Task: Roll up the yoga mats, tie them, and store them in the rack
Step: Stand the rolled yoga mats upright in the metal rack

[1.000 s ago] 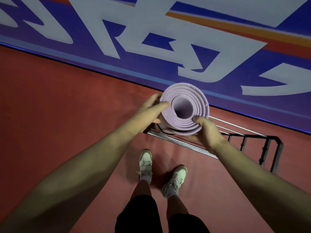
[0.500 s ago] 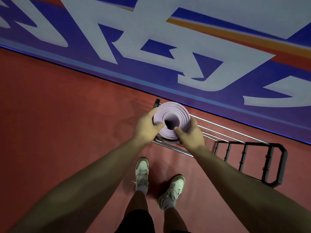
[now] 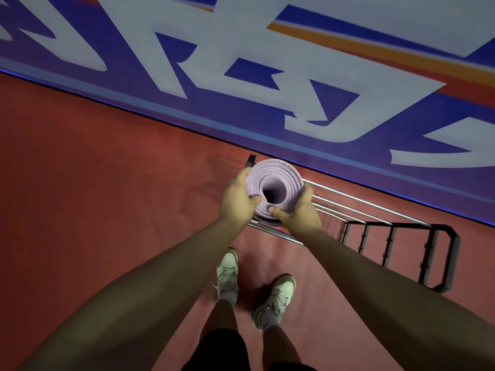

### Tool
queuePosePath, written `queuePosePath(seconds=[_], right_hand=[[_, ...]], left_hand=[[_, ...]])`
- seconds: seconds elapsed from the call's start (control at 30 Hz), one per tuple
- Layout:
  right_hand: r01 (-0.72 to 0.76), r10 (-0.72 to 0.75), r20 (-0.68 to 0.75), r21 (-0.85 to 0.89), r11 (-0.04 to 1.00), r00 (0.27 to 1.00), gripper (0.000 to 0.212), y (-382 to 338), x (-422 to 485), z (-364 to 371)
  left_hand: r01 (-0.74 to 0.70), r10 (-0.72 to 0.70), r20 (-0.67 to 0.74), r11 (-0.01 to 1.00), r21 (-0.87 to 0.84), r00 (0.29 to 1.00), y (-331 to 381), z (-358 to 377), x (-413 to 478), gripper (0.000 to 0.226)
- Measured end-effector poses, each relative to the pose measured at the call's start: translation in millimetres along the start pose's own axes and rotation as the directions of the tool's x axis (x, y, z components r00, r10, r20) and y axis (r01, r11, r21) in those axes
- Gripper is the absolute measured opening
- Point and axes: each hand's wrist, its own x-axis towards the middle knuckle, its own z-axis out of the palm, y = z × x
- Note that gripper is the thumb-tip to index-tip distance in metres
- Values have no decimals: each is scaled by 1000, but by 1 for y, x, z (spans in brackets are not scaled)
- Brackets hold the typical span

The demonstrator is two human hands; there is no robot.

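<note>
Arms stretched down; left hand (image 3: 237, 202) and right hand (image 3: 297, 213), each grip closed, clasp the upright rolled lilac foam yoga mat (image 3: 284, 172), thumbs atop.

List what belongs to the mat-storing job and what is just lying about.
Job:
- mat, rolled, standing on end in the rack
- rack
- left hand, gripping the mat
- right hand, gripping the mat

Just there:
- shoes
- floor
- banner on the wall
</note>
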Motion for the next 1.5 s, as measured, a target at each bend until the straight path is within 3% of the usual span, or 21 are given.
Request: queuePosePath(seconds=[0.33,0.5,0.6,0.73,0.83,1.07,1.2,1.37,1.5], right_hand=[[-37,36,-9,-84,996,999,100,18,-39,1],[-72,53,-77,-260,963,996,95,35,-83,19],[-75,95,32,-401,913,995,86,47,-123,37],[55,165,309,-595,802,936,84,77,-183,65],[142,179,398,-655,742,900,89,96,-240,86],[172,200,412,-705,688,889,85,156,-380,159],[186,177,389,-732,656,904,68,202,-457,220],[222,244,476,-727,649,845,69,255,-575,305],[248,245,518,-706,663,820,67,282,-664,354]], left_hand=[[23,-25,-105,1000,-18,994,-33,-3,-60,59],[67,-72,43,993,99,996,-66,-7,-106,56],[135,-156,131,978,158,979,-94,-7,-155,53],[151,-180,133,968,201,975,-135,-4,-237,48],[146,-180,146,966,215,973,-158,-4,-305,51],[203,-260,217,946,252,941,-243,-21,-470,54],[255,-302,257,946,199,918,-302,-40,-569,52],[329,-339,264,941,86,903,-371,-61,-706,63],[378,-389,217,921,92,896,-425,-71,-800,45]])
